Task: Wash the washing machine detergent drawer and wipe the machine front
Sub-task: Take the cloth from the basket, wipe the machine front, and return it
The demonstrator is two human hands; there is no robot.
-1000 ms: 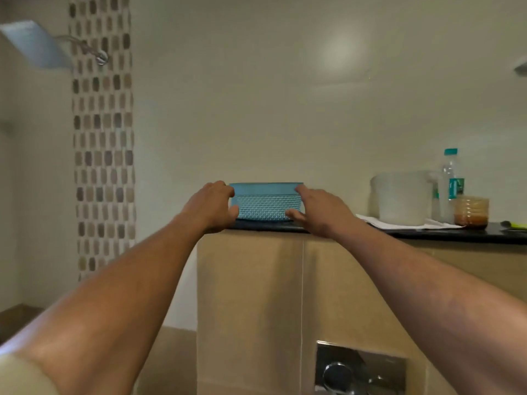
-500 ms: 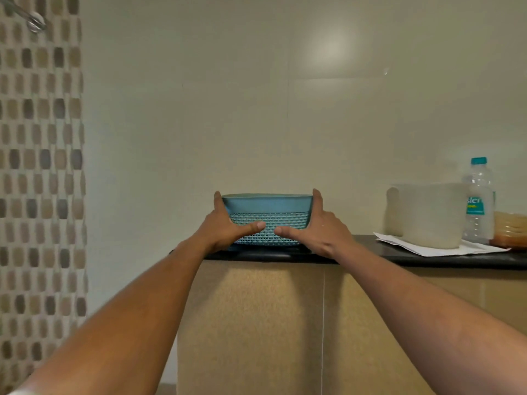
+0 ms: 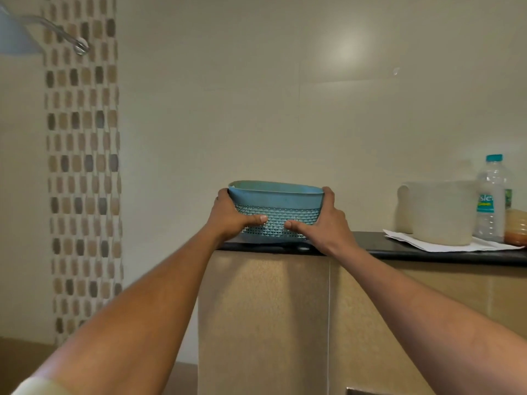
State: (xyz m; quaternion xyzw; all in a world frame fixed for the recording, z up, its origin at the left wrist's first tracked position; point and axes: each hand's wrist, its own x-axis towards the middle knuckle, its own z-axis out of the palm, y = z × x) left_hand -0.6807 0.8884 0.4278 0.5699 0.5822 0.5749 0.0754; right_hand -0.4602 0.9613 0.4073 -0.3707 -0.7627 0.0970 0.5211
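- Teal plastic basket (image 3: pixel 275 208), solid round the rim and open lattice below, sits between the two hands at the end of a black ledge (image 3: pixel 427 253).
- The left hand (image 3: pixel 231 216) clasps the basket's left end. Its thumb lies across the lattice front and its other fingers curl round the far side, mostly hidden.
- The right hand (image 3: pixel 325 223) mirrors it on the right end, with its thumb tip close to the left thumb and its fingers reaching up to the rim.
- This grip from both ends probably suits a wide, light container: it keeps the basket level so that nothing inside tips out. The ledge is too high for the camera to see inside.
- The base may rest on the ledge or be just clear of it; the shadow under it leaves that unclear.
- Well to the right of the right hand, a pale tub (image 3: pixel 439 212) stands on a white sheet (image 3: pixel 413 240), with a clear water bottle (image 3: pixel 492 195) and an amber jar (image 3: pixel 516 226) just beyond.
- Up and left of the left hand, a shower head (image 3: pixel 14 38) hangs beside a mosaic tile strip (image 3: pixel 82 166).
- Neither the detergent drawer nor the machine front is in view. Handling the basket looks like preparation, perhaps fetching supplies, with washing and wiping not yet begun.
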